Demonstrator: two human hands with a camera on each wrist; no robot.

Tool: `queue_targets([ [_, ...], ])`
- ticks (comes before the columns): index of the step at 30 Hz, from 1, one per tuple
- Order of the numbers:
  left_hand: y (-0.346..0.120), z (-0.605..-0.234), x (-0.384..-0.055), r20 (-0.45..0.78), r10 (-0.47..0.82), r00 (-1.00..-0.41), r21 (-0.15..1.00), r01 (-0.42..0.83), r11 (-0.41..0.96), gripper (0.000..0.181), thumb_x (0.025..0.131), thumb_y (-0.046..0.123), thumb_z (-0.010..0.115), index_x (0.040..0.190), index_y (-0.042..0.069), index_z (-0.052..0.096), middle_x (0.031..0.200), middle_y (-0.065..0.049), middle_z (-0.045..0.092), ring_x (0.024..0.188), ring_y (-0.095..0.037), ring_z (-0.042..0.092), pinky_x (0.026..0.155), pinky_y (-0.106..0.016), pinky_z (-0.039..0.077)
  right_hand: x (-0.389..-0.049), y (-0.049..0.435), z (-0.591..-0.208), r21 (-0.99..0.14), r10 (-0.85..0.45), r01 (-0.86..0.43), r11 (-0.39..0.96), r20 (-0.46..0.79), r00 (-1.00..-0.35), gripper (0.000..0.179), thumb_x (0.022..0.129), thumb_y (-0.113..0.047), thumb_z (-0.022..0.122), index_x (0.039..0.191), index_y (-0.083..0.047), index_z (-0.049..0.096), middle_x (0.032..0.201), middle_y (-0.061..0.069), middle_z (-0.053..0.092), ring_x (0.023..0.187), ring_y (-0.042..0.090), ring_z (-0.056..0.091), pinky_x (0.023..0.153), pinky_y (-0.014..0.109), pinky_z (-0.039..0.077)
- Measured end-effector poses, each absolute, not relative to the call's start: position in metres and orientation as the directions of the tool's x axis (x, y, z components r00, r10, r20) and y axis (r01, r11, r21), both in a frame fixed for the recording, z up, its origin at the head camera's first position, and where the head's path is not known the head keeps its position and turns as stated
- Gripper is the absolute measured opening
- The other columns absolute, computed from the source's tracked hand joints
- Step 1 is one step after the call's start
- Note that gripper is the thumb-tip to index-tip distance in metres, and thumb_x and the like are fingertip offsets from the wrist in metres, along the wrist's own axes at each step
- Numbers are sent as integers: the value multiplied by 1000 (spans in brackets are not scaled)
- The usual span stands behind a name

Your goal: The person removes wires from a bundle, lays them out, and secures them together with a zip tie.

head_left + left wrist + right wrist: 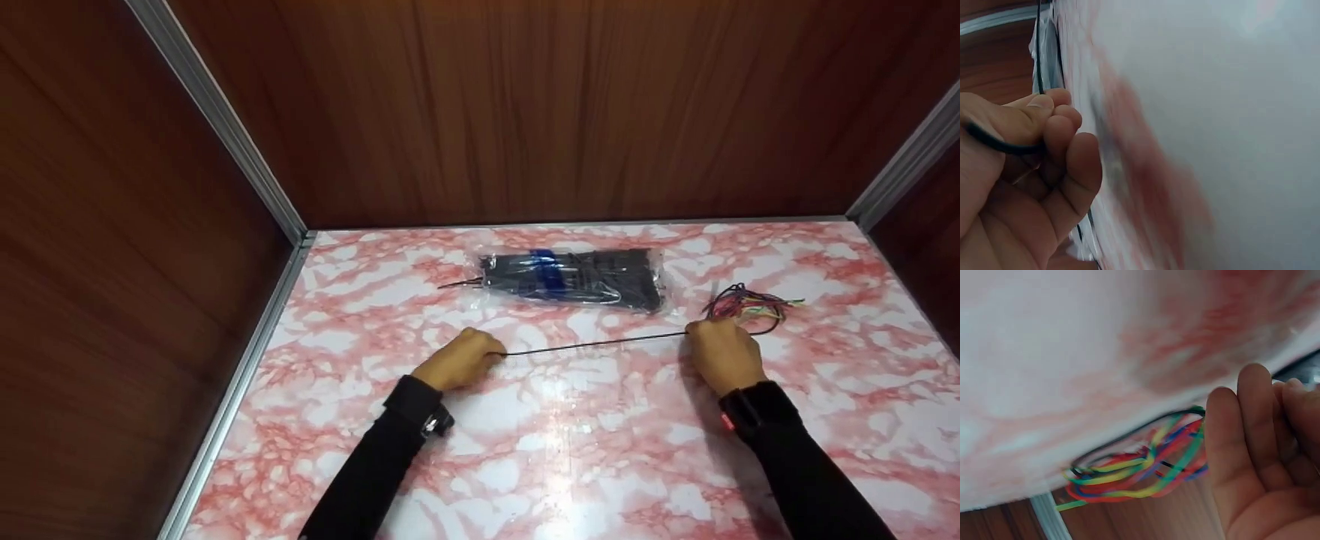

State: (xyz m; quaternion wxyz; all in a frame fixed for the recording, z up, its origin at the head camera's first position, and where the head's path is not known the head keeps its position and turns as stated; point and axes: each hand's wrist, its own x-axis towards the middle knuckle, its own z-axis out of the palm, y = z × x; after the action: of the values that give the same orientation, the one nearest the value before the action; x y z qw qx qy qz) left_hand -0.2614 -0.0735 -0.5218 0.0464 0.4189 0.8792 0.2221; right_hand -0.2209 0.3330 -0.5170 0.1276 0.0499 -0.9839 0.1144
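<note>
A thin black wire (596,344) runs nearly straight between my two hands, just over the table. My left hand (463,358) pinches it between thumb and fingers; in the left wrist view a short end of the wire (1005,147) curves out past the thumb. On the other side, my right hand (724,354) grips the wire with thumb and forefinger, its other fingers loosely bent in the right wrist view. Behind the right hand lies a tangled bundle of coloured wires (1123,478), red, yellow, green, blue and black. The black wire loops out of this bundle.
Toward the back of the red-and-white marbled table (570,450) lies a clear plastic bag (600,277) of thin black strips like cable ties, with a blue band. A few strips stick out at its left. Wood panels (525,112) with metal edging enclose the back and sides.
</note>
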Motion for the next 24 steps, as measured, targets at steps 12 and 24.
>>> queue_targets([
  [12, -138, -524, -257, 139, 644, -752, 417, 635, 651, 14, 93, 3, 62, 90, 10, 74, 84, -4, 73, 82, -16, 64, 79, -32, 51, -198, 317, -507, -152, -226, -356, 922, 534, -814, 11, 84, 7, 63, 79, -2, 64, 92, 16, 62, 64, 37, 63, 47, 50, 48],
  [24, -177, -516, -246, 171, 626, -761, 322, 644, 694, 12, 85, -1, 71, 91, 9, 75, 83, -5, 74, 81, -19, 68, 74, -33, 55, -184, 332, -511, -119, -278, -420, 900, 585, -762, 18, 76, 11, 66, 74, -6, 60, 76, 10, 55, 59, 27, 57, 44, 44, 44],
])
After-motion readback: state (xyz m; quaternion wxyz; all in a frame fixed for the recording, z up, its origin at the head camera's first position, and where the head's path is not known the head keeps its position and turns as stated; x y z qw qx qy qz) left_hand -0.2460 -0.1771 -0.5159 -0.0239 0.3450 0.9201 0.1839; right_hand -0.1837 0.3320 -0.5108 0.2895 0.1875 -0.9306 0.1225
